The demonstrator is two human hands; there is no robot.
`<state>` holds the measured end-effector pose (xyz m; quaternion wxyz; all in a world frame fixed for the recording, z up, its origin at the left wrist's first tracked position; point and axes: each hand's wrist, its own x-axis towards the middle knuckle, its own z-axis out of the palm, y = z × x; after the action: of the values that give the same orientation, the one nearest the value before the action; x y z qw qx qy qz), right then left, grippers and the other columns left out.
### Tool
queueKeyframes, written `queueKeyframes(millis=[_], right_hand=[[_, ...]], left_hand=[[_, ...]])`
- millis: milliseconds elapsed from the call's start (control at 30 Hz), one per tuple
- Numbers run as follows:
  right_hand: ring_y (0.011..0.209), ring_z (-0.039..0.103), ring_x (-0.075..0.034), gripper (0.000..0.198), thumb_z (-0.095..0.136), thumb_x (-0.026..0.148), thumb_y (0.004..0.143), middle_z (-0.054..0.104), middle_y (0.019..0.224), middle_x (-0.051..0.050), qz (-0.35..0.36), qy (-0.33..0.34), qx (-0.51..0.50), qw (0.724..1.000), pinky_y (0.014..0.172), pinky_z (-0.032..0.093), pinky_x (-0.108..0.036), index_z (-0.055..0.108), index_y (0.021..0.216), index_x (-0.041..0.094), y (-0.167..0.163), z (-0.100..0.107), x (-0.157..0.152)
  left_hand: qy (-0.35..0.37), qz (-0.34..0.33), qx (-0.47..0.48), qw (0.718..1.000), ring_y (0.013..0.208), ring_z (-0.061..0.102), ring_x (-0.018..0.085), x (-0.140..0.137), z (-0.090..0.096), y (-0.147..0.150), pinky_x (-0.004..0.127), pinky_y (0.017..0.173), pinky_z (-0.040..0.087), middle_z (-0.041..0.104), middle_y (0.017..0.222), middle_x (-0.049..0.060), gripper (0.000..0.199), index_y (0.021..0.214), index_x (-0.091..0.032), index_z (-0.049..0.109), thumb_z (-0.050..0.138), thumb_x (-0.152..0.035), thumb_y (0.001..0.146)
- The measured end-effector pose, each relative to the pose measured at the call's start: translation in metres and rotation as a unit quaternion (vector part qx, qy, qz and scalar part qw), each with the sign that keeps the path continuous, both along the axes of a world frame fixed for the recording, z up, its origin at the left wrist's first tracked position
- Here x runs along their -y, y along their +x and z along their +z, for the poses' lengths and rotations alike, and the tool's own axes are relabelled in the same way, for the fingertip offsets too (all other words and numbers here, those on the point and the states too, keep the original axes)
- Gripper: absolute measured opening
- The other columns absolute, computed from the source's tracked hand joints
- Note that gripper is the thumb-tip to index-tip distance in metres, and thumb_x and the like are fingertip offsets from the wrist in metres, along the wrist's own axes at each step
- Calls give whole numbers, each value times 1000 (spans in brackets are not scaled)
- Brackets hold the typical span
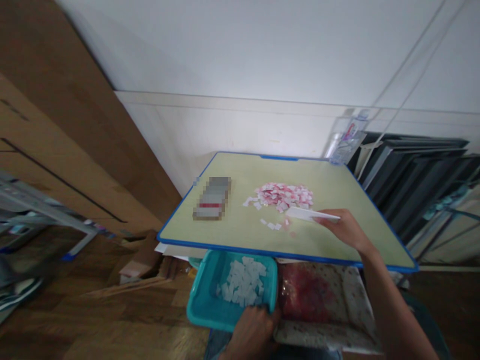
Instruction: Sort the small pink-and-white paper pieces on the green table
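Observation:
My right hand (347, 227) is closed on one end of a thin white flat strip (305, 214), whose kind I cannot make out. The strip's far end is at the near edge of a pile of small pink and white pieces (283, 194) on the pale yellow table (232, 232). A few loose pieces (270, 225) lie left of the strip. Below the table's front edge, my left hand (253, 327) is closed at the near right rim of a teal basin (210, 320), its fingertips partly hidden. Small white pieces (245, 282) lie inside the basin.
A blurred-out flat object (213, 198) lies at the table's left. A clear plastic bottle (350, 140) stands at the back right corner. Dark flat panels (420, 175) lean on the right. A stained tray with a red patch (345, 295) is beside the basin. Cardboard (75, 130) stands left.

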<state>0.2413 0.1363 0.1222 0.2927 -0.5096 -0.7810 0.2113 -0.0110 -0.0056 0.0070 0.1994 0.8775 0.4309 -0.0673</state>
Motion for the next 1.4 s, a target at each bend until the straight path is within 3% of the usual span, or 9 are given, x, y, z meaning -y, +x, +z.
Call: queueKeyframes(millis=[267, 500, 967, 1167, 1400], right_hand=[[56, 59, -17, 31, 50, 39, 75, 68, 67, -5, -52, 13, -13, 998, 48, 43, -23, 67, 79, 14, 6, -4, 7], [63, 62, -20, 33, 49, 42, 75, 70, 75, -6, -16, -27, 7, 999, 53, 46, -25, 69, 81, 16, 9, 1, 15], [66, 63, -21, 27, 49, 33, 77, 70, 80, -4, 34, 22, -6, 999, 58, 47, -28, 68, 84, 16, -16, 4, -4], [63, 62, -21, 26, 48, 32, 77, 69, 73, -2, 44, 8, 7, 999, 54, 46, -27, 69, 83, 17, -18, 9, -2], [69, 63, -19, 21, 51, 26, 76, 70, 82, -3, 109, 6, 5, 994, 62, 46, -26, 68, 86, 19, -31, 19, -8]], left_hand=[[-6, 3, -3, 1000, 70, 56, 28, 0, 0, 0, 35, 58, 42, 60, 79, 12, 34, 104, -17, 52, 54, -31, 73], [-11, -6, -17, 1000, 71, 56, 28, -1, 3, 1, 36, 59, 42, 61, 79, 12, 31, 102, -17, 53, 54, -28, 73], [-14, 12, 2, 1000, 70, 56, 27, -1, 2, 1, 35, 58, 42, 60, 79, 12, 36, 106, -17, 51, 54, -30, 72], [-14, 12, 2, 1000, 70, 56, 28, -2, 2, 1, 35, 59, 41, 60, 79, 12, 39, 107, -16, 51, 56, -29, 71], [-16, 10, -5, 1000, 72, 55, 28, 0, 2, 1, 35, 59, 41, 60, 81, 13, 31, 101, -16, 53, 54, -28, 72]])
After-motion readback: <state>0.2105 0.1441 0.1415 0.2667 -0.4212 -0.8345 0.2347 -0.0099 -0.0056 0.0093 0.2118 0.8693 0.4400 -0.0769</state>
